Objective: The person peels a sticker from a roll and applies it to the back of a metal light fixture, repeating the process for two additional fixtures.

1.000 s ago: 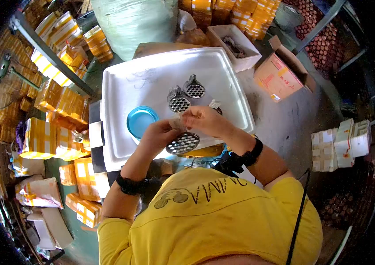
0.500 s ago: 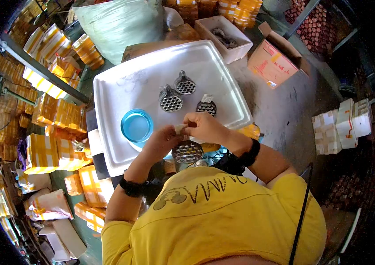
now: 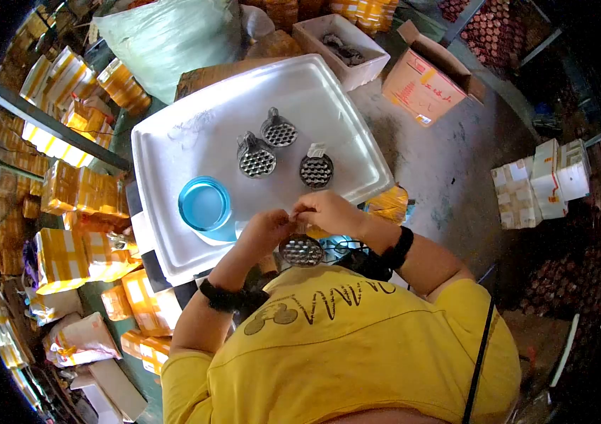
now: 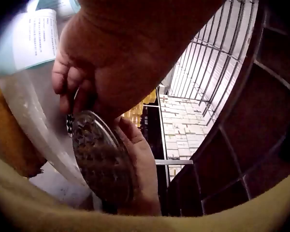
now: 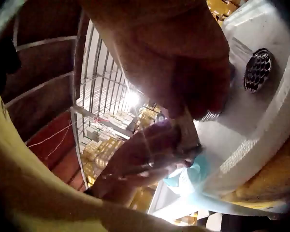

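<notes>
Drawn nearer the yellow shirt (image 3: 378,346), the metal disc (image 3: 302,251) is pinched at its top by the left hand (image 3: 266,232) and right hand (image 3: 330,213), beside the white tray (image 3: 184,152).

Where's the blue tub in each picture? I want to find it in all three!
Head: left of the middle, on the tray, as a round blue tub seen from above.
Left wrist: top left corner, seen from the side, with a printed white label.
Right wrist: just below the middle, a bit to the right, only partly showing.
Shared landmark: the white tray, whose pale edge shows in all three.
</notes>
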A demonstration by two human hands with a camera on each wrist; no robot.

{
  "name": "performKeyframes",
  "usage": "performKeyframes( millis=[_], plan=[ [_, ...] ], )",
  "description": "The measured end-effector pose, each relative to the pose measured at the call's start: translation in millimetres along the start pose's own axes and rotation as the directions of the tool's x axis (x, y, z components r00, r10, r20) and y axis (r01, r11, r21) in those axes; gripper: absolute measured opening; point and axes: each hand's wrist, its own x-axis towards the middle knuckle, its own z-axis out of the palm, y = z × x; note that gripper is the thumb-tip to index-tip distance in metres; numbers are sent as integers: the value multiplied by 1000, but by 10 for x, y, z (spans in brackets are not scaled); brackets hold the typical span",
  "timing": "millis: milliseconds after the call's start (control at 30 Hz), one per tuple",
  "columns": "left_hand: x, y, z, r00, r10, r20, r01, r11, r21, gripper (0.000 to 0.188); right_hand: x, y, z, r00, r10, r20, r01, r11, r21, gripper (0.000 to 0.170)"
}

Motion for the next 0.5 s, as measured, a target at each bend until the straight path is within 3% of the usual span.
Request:
performKeyframes(
  millis=[67, 167, 233, 267, 300, 333, 400, 433, 467, 500],
  plan=[
    [20, -129, -65, 991, 28, -133, -52, 983, -174, 19, 15, 31, -129, 998, 57, -16, -58, 996, -66, 19],
    [-113, -207, -327, 945, 13, -326, -150, 905, -398, 17, 139, 263, -365, 974, -48, -224, -6, 972, -235, 15],
    [-239, -301, -504, 914, -13, -406, -130, 937, -324, 16, 296, 283, -535, 951, 57, -305, -149, 946, -288, 13],
    [-315, -315, -541, 892, 7, -452, -155, 944, -291, 18, 367, 294, -599, 924, -133, -358, -45, 893, -448, 11],
    [-373, -355, -548, 891, -31, -452, -50, 985, -167, 19, 427, 292, -626, 868, -325, -377, 40, 800, -598, 10],
    [-426, -395, -554, 886, -69, -458, 57, 998, -39, 20, 488, 283, -603, 824, -395, -406, 95, 803, -588, 12],
    [-532, -379, -522, 869, -155, -470, 268, 946, 184, 28, 561, 195, -448, 941, -225, -252, 45, 823, -567, 17],
    [-504, -544, -462, 902, -181, -393, 311, 903, 297, 32, 562, 54, -329, 977, -130, -168, 14, 828, -561, 20],
    [-522, -660, -368, 909, -156, -386, 290, 903, 317, 33, 519, -128, -194, 998, 55, -19, -58, 907, -416, 28],
    [-551, -696, -307, 916, -128, -379, 267, 902, 339, 34, 539, -76, -19, 978, 87, 192, 15, 881, -474, 32]
  ],
)
